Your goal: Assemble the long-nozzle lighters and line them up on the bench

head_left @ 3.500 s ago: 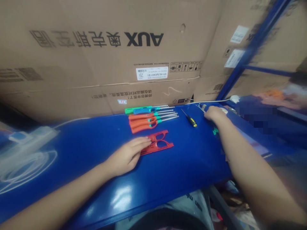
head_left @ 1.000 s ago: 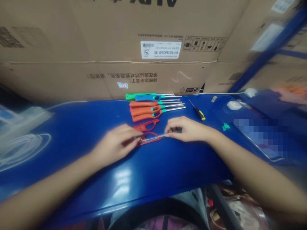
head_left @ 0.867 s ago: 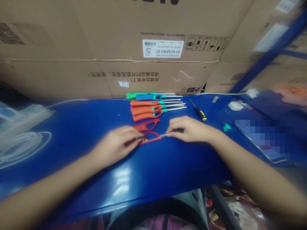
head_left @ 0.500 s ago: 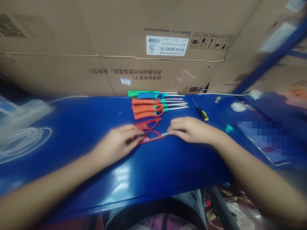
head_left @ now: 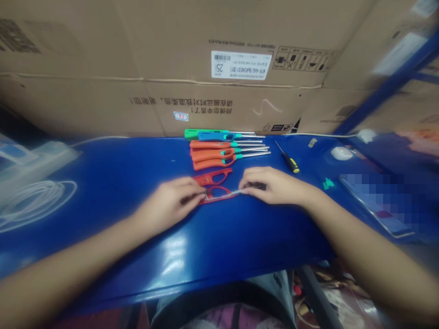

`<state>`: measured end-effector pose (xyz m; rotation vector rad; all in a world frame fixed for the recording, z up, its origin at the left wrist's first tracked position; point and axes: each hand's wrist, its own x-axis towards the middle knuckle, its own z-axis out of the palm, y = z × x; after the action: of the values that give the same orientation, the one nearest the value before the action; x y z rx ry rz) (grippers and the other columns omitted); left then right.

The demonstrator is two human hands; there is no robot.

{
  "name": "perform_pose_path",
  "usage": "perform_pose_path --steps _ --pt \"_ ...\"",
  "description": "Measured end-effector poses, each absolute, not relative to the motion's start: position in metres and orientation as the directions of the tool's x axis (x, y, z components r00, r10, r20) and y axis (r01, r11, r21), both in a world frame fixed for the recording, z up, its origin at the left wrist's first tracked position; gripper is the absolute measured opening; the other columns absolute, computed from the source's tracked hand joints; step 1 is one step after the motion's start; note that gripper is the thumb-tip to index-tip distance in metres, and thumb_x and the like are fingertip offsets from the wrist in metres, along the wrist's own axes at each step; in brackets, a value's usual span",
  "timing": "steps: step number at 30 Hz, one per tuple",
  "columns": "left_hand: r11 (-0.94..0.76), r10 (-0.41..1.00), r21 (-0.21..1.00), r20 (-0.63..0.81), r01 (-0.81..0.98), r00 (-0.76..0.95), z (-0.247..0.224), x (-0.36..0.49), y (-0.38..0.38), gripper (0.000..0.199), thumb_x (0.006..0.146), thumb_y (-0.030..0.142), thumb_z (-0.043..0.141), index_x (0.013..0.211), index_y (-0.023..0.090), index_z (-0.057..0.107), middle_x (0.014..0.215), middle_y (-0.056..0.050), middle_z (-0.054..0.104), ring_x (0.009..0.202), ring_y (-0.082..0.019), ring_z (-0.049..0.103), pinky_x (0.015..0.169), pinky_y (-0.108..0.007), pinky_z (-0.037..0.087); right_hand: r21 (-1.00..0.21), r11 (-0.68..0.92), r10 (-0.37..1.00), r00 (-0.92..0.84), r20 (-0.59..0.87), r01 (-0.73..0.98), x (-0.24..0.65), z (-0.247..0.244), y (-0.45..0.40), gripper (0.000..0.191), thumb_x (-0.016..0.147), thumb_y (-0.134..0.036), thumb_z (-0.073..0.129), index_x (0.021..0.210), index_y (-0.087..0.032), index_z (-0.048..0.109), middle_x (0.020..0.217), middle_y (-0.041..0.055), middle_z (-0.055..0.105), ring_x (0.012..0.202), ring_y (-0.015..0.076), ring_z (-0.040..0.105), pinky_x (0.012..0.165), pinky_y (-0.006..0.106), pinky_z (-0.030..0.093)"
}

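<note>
In the head view, my left hand is closed in a pinch at the left end of a red lighter casing half with a trigger loop. A thin pale strip, perhaps a wire, runs along that casing. My right hand pinches a thin pale rod at the casing's right end; its far part is hidden by the fingers. Just beyond lies another red casing half, partly behind my left fingers. Several orange long-necked lighters lie side by side farther back, with a green lighter and a blue lighter.
A yellow-and-black screwdriver lies right of the lighters. Farther right are green scraps, a white mouse-like object and a flat phone-like device. Coiled white cable lies left. A large cardboard box backs the blue table.
The view shifts very slightly. Both hands keep their pinch at the casing's two ends, with barely any finger movement; nothing is let go.
</note>
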<state>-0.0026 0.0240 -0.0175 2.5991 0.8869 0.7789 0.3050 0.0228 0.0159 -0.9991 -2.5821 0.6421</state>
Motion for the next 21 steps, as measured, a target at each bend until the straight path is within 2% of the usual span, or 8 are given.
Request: perform_pose_path --steps 6,11,15,21 --pt "-0.767 0.634 0.434 0.396 0.473 0.665 -0.017 -0.002 0.024 0.021 0.098 0.026 0.06 0.105 0.015 0.077 0.099 -0.008 0.075 0.086 -0.018 0.071 0.08 -0.029 0.057 -0.431 0.696 0.672 -0.733 0.108 0.574 0.303 0.012 0.023 0.011 0.096 -0.019 0.06 0.093 -0.018 0.071 0.093 0.0055 0.066 0.089 0.0185 0.059 0.078 0.029 0.044" --pt "-0.763 0.639 0.442 0.397 0.473 0.659 -0.015 0.0 0.022 0.02 0.097 0.025 0.061 0.101 0.015 0.077 0.095 -0.007 0.074 0.082 -0.017 0.071 0.075 -0.027 0.057 -0.233 0.714 0.693 -0.713 0.107 0.66 0.295 0.014 0.018 0.014 0.095 -0.018 0.058 0.086 -0.018 0.068 0.087 0.0046 0.063 0.081 0.0177 0.055 0.07 0.029 0.035" --pt "-0.758 0.644 0.442 0.391 0.48 0.657 -0.013 0.001 0.021 0.019 0.096 0.023 0.062 0.102 0.014 0.077 0.093 -0.007 0.073 0.078 -0.016 0.07 0.072 -0.026 0.055 -0.11 0.719 0.695 -0.711 0.107 0.686 0.288 0.016 0.014 0.017 0.094 -0.015 0.059 0.079 -0.018 0.066 0.08 0.0025 0.063 0.081 0.0179 0.054 0.073 0.032 0.028" --pt "-0.747 0.657 0.435 0.368 0.503 0.658 -0.014 0.001 0.022 0.019 0.097 0.023 0.061 0.103 0.015 0.077 0.094 -0.007 0.074 0.079 -0.016 0.07 0.073 -0.027 0.056 -0.081 0.688 0.726 -0.685 0.067 0.721 0.284 0.017 0.009 0.019 0.097 -0.018 0.056 0.082 -0.016 0.067 0.086 0.0041 0.066 0.077 0.0163 0.055 0.072 0.031 0.03"
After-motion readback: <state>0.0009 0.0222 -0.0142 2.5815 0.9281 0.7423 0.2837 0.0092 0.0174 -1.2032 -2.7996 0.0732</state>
